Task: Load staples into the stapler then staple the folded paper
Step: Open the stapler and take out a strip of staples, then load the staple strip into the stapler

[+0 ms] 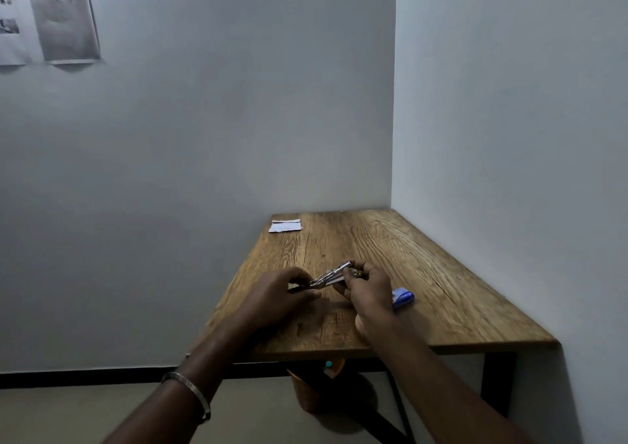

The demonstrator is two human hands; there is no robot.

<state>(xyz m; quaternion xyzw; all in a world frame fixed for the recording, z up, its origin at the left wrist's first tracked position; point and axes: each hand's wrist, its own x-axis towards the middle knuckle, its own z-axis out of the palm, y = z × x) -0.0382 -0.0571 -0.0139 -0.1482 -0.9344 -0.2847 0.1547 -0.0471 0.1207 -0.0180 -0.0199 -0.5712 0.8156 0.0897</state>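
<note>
A small metal stapler (331, 273) is held just above the middle of the wooden table (441, 273), its top arm swung up. My left hand (278, 294) grips its rear end, thumb and fingers curled round it. My right hand (368, 285) holds its front end with curled fingers; whether it also pinches staples I cannot tell. A blue staple box (403, 297) lies on the table just right of my right hand. The folded white paper (285, 226) lies at the table's far left corner, apart from both hands.
The table stands in a corner, with walls behind it and along its right side. Its near edge and left edge are open. An orange object (306, 392) sits on the floor under the table. Printed sheets (61, 19) hang on the wall at upper left.
</note>
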